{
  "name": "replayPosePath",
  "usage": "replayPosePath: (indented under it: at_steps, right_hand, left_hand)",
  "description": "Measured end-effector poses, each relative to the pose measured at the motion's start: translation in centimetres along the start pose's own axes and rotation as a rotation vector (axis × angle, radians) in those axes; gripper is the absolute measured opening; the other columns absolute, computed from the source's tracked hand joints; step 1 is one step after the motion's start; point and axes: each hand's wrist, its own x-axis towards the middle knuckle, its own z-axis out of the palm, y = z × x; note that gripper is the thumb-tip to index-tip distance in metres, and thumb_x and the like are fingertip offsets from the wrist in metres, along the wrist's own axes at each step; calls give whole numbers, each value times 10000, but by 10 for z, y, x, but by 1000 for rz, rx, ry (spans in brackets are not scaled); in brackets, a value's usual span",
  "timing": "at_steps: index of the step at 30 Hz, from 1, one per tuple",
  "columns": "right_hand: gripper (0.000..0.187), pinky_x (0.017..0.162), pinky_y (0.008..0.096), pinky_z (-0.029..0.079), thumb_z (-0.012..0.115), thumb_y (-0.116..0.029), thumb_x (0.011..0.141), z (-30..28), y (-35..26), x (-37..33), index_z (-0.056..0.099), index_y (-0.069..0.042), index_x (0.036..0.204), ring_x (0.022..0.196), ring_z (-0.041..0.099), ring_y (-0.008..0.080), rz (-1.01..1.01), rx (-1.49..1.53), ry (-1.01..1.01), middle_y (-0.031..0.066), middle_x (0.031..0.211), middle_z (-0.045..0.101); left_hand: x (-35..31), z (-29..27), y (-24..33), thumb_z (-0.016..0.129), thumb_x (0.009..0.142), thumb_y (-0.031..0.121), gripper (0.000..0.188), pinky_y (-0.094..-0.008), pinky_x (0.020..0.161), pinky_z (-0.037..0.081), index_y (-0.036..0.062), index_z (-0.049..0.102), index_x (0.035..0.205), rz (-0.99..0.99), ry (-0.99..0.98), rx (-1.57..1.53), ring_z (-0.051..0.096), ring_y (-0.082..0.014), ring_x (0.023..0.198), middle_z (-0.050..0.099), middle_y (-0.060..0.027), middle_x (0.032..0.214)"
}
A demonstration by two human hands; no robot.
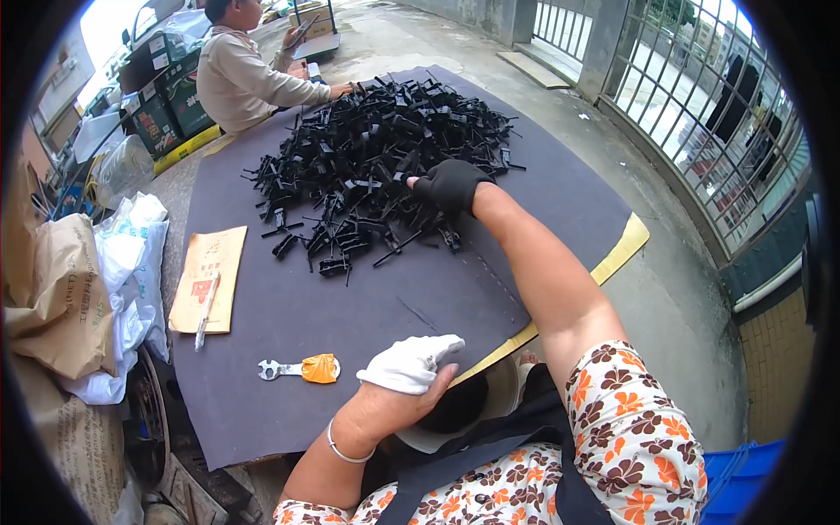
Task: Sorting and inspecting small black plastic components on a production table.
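As the right hand (pixel 451 184), in a black fingerless glove, reaches to the centre of the frame, its fingers curl down into the near edge of a heap of black plastic clips (pixel 385 144); whether they have closed on a piece cannot be told from this angle. The left hand (pixel 398 389), at lower centre, grips a bunched white glove (pixel 409 363) between thumb and palm, just above a round white bowl (pixel 490 398) partly hidden beneath the mat's edge. The clips sprawl across a dark mat (pixel 350 306) spread over the floor, with loose pieces trailing toward centre left. A small wrench with an orange handle (pixel 302 369) lies left of the gloved bundle, and a tan envelope (pixel 208 278) with a pen sits further left. A second person (pixel 241 74) works the heap's far side at upper left. The tangled pieces could snag one another, so lifting one may drag neighbours off the mat onto concrete.
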Motion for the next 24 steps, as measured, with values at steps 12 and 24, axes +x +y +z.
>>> replayPosePath:
  at_steps: [12, 24]
  right_hand:
    - [367, 712, 375, 473, 558, -393, 831, -8, -18, -163, 646, -65, 969, 773, 615, 327, -226, 104, -65, 168, 821, 641]
    - [258, 591, 307, 467, 659, -139, 771, 11, 12, -209, 619, -61, 1013, 596, 584, 215, -297, 332, 387, 115, 734, 622]
  left_hand:
    - [3, 10, -23, 580, 819, 118, 189, -331, 713, 477, 26, 612, 981, -56, 261, 37, 607, -241, 744, 620, -135, 841]
    - [5, 17, -28, 545, 854, 8, 125, -226, 556, 465, 17, 601, 966, -6, 369, -92, 535, -84, 611, 593, -44, 813]
